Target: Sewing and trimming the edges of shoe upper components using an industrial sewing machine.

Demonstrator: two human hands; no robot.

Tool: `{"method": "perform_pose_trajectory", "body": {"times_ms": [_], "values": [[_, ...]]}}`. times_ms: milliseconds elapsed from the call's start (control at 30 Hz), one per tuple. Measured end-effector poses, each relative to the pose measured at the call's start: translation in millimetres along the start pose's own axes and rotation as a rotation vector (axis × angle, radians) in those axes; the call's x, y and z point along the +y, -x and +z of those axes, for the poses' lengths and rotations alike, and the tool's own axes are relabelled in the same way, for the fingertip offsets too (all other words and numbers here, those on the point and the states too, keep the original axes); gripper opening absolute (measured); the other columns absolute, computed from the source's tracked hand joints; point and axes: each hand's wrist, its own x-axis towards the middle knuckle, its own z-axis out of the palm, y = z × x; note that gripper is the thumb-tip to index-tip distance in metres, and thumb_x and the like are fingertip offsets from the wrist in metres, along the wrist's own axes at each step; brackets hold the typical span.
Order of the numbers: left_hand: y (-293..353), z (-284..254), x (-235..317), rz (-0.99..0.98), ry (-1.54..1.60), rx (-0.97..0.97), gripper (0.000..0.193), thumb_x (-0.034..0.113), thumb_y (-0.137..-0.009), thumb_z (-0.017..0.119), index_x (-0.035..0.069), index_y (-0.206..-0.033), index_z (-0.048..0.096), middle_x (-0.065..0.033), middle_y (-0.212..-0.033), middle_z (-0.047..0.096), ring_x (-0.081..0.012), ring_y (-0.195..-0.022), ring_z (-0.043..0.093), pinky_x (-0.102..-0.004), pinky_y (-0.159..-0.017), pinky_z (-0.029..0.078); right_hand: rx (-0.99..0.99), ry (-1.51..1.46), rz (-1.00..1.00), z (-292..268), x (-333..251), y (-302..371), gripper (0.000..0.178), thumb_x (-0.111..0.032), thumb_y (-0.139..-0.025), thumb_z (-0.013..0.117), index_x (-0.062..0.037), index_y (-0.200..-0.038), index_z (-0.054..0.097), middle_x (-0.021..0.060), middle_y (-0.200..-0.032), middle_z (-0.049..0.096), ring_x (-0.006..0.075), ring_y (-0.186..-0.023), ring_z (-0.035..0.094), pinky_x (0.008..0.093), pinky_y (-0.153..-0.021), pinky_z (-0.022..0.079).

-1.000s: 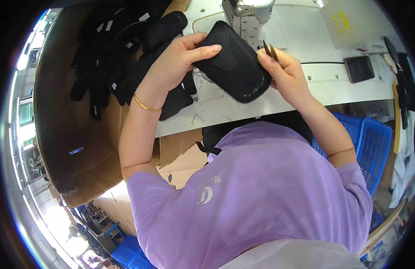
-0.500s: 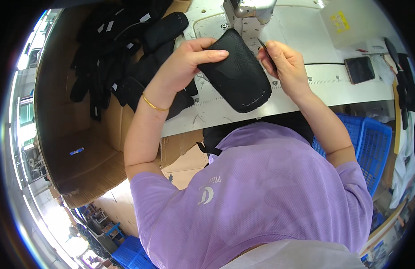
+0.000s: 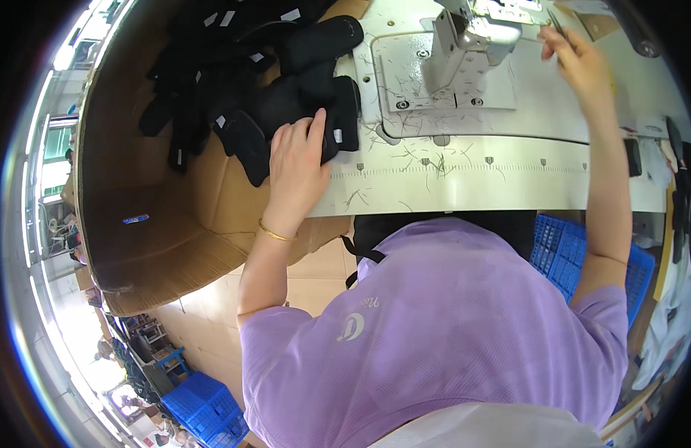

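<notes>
My left hand point(image 3: 298, 166) lies on a heap of black padded fabric pieces point(image 3: 295, 97) at the left end of the table, fingers stretched over the nearest piece and pressing on none that I can see lifted. One black piece with a small white tag point(image 3: 348, 112) overhangs the white worktop beside it. At the far right, beyond the sewing machine head point(image 3: 472, 45), my right hand point(image 3: 581, 67) is raised. A narrow dark pointed tool point(image 3: 557, 22) sticks up from its closed fingers; its exact kind is hard to make out.
A large cardboard box point(image 3: 159, 254) stands left of the table under the heap. Thread clippings point(image 3: 439, 166) litter the white worktop point(image 3: 405, 196) and its printed ruler. A dark phone point(image 3: 632, 157) lies right of my forearm. Blue plastic baskets point(image 3: 558, 250) stand below the table.
The black padded piece has left the middle, and my left hand has moved left and down onto the heap. My right hand has moved up and right with the pointed tool.
</notes>
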Motion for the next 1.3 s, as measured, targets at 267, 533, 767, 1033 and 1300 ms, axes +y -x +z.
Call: {"method": "perform_pose_trajectory", "body": {"times_ms": [267,533,767,1033,1300], "values": [[-62,-23,52,-0.289,1.771,0.491,0.039,0.01,-0.095,0.057,0.007,-0.133,0.05,-0.0067,-0.118,0.061,-0.0166,-0.107,0.059,-0.0289,-0.092,0.049,-0.015,-0.216,-0.67,110,-49,109,0.022,-0.022,-0.082,0.073,-0.0048,-0.091,0.063,0.0047,-0.08,0.06,0.0119,-0.061,0.059,0.0254,-0.053,0.048],[-78,-26,96,-0.361,2.005,0.274,0.047,0.024,-0.093,0.065,0.003,-0.133,0.05,-0.005,-0.117,0.06,-0.0151,-0.107,0.057,-0.0321,-0.092,0.047,0.13,-0.124,-0.75,111,-61,109,0.032,-0.003,-0.079,0.071,-0.0016,-0.109,0.062,0.0064,-0.088,0.064,0.0129,-0.062,0.062,0.0244,-0.053,0.052],[-141,-75,33,0.194,1.058,-0.337,0.042,0.016,-0.077,0.079,-0.005,-0.111,0.066,-0.005,-0.096,0.069,-0.0112,-0.088,0.063,-0.0247,-0.08,0.051,-0.281,-0.736,0.047,85,-73,118,0.023,-0.02,-0.097,0.058,0.0033,-0.1,0.061,0.0037,-0.078,0.064,0.0099,-0.063,0.062,0.0239,-0.057,0.051],[-185,-67,28,0.274,1.41,-0.258,0.025,0.013,-0.086,0.067,-0.003,-0.105,0.071,-0.0092,-0.104,0.069,-0.017,-0.098,0.063,-0.025,-0.094,0.046,-0.242,-0.896,0.103,82,-89,86,0.019,-0.021,-0.095,0.059,-0.0036,-0.091,0.064,0.0041,-0.071,0.065,0.0095,-0.054,0.063,0.0176,-0.042,0.035],[-184,-80,38,0.048,1.051,-0.139,0.022,0.009,-0.092,0.058,-0.001,-0.108,0.069,-0.0115,-0.112,0.067,-0.0187,-0.097,0.063,-0.0268,-0.093,0.046,-0.146,-0.49,-0.05,87,-93,97,0.031,-0.023,-0.097,0.057,-0.0027,-0.074,0.059,0.0004,-0.06,0.061,0.004,-0.049,0.05,0.0225,-0.045,0.035]]}}
